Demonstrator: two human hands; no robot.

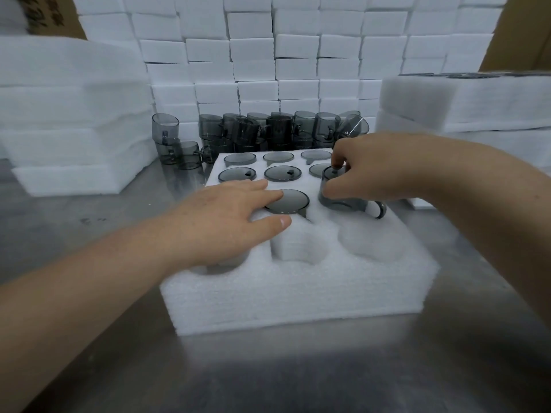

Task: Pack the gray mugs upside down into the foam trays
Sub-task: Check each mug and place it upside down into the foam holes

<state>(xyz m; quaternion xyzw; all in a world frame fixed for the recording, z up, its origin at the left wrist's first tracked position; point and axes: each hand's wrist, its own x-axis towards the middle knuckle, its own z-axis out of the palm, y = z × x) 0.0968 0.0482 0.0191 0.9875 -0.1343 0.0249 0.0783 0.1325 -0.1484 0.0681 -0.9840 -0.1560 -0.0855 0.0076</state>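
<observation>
foam tray sits at the middle of the steel bench, its short side toward the near edge.

two far rows of the tray: packed mugs, bases up, sunk flush in their pockets. the right one of the second row is partly hidden.

third row, middle pocket: seated mug, upside down and fully in.

left hand: lies flat on the left side of the tray with fingers straight, holding nothing. the index fingertip touches the edge of the seated mug's base, and the thumb rests on the foam just on its near side.

right hand: fingers curled down around the gray mug at the right of the third row, gripping it near the upturned base. this mug stands higher than its neighbours, only partly in its pocket, with its handle toward the tray's right edge.

near row: two pockets show bare foam.

loose mugs are stacked along the far edge of the bench, just behind the tray, some tilted. foam sheets are piled at the far left, with more at the far right. a wall of white blocks stands behind.
</observation>
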